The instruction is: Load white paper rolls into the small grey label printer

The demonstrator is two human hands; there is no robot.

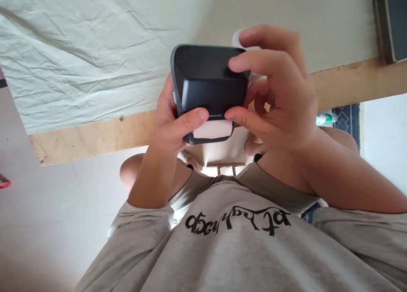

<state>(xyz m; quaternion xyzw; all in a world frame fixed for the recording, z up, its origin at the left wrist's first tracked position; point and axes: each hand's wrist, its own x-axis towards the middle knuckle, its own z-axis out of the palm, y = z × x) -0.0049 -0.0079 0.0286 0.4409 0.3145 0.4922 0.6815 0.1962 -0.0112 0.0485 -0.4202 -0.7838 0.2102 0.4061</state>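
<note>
Head view, near to far: grey printed cotton shirt; left hand clasping the left side of a small black rounded plastic printer, thumb laid across its front; right hand pinching the printer's right side beside the white paper strip; beyond, a wooden board edge and creased pale cloth.

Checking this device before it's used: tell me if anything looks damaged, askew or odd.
Nothing looks broken. The dark device is held by the left hand and right hand above the cloth-covered table. A white paper strip sticks out of its near edge, slightly slanted; a white piece shows behind it.
</note>
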